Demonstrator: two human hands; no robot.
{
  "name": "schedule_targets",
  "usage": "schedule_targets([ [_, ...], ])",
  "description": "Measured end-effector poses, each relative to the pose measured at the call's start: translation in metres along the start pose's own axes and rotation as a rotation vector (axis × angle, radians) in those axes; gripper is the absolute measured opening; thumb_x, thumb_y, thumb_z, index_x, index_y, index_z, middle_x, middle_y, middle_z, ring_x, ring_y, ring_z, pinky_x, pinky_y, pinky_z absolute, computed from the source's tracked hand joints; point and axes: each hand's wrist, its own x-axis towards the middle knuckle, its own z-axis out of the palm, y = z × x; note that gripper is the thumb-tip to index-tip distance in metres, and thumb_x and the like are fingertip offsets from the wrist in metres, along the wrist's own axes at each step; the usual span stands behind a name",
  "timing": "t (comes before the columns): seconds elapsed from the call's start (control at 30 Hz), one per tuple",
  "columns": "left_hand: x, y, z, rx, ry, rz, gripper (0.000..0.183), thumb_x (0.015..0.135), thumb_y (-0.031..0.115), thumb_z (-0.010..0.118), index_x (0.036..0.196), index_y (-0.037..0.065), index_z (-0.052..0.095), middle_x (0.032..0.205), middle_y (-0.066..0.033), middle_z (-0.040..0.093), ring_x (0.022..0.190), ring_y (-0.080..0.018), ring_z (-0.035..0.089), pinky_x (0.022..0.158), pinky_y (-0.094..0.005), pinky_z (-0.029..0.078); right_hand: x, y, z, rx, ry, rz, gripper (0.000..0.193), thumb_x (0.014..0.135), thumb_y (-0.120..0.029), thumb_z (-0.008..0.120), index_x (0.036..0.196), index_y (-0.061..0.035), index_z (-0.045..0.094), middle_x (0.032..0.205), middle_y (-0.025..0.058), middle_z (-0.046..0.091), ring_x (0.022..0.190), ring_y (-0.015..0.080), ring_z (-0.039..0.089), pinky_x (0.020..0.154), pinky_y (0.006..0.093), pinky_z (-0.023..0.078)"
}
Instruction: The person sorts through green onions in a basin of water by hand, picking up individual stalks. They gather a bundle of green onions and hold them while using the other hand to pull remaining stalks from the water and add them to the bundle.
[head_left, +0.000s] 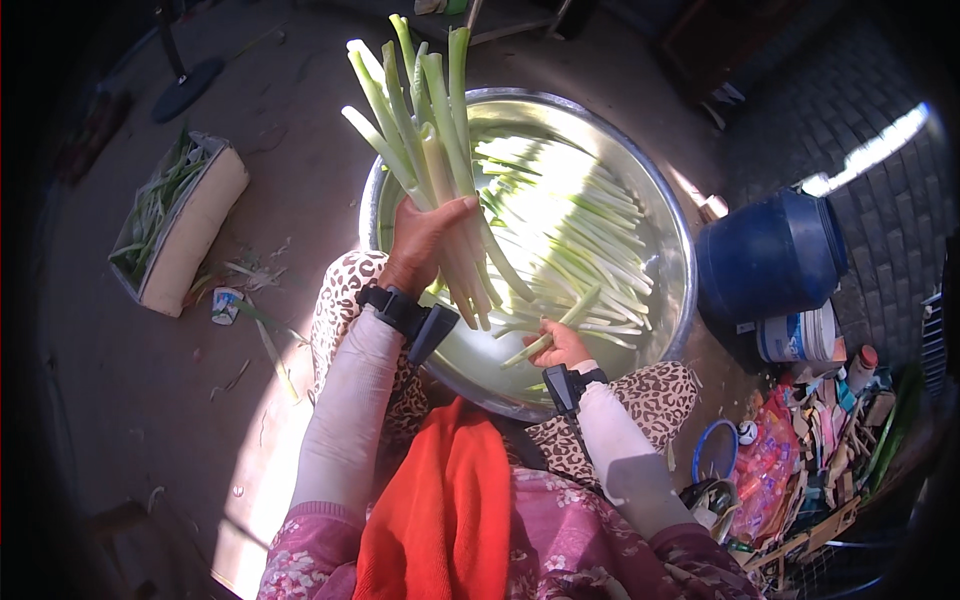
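Note:
My left hand [420, 236] is closed round a thick bunch of green onions [432, 165], raised over the left side of a large metal basin [684, 250]. Their cut green ends point up and away from me, and the pale ends hang below my fist. Lower in the basin, my right hand [562, 347] grips a single green onion stalk [581, 307] slantwise. Many more trimmed green onions [570, 220] lie side by side in the basin, partly in bright sunlight. Cloudy water [468, 352] shows at the near side.
An open box [195, 235] of green leaves stands at the left, with leaf scraps [258, 268] and a small cup [226, 306] nearby. Right of the basin are a blue drum [765, 255], a white bucket [798, 335] and a heap of mixed scrap [800, 450].

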Motion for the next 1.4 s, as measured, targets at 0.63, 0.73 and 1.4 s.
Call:
schedule_targets([
  [0.63, 0.005, -0.005, 0.002, 0.036, 0.025, -0.032, 0.033, 0.076, 0.015, 0.074, 0.101, -0.001, 0.059, 0.086, -0.0072, 0.063, 0.071, -0.0156, 0.062, 0.064, -0.0295, 0.054, 0.024, 0.012, -0.012, -0.138, -0.131, -0.235, 0.019, 0.088, -0.010, 0.050, 0.102, 0.0029, 0.053, 0.099, 0.0190, 0.059, 0.089, 0.0292, 0.058, 0.079, 0.0385, 0.048],
  [0.73, 0.002, -0.003, 0.004, 0.044, 0.027, -0.051, 0.033, 0.076, 0.015, 0.074, 0.101, -0.001, 0.059, 0.085, -0.0074, 0.063, 0.070, -0.0158, 0.063, 0.063, -0.0294, 0.054, 0.019, -0.001, -0.001, -0.076, -0.018, -0.186, 0.020, 0.087, -0.011, 0.050, 0.102, 0.0023, 0.052, 0.098, 0.0179, 0.060, 0.088, 0.0277, 0.059, 0.076, 0.0379, 0.049],
  [1.4, -0.002, -0.001, 0.002, 0.070, -0.020, -0.065, 0.036, 0.078, 0.013, 0.071, 0.108, -0.001, 0.055, 0.091, -0.0078, 0.063, 0.077, -0.0165, 0.062, 0.068, -0.0300, 0.054, -0.067, -0.122, 0.037, -0.224, -0.165, -0.822, 0.024, 0.085, -0.006, 0.058, 0.107, -0.0045, 0.048, 0.090, 0.0092, 0.062, 0.086, 0.0212, 0.064, 0.065, 0.0299, 0.050],
])
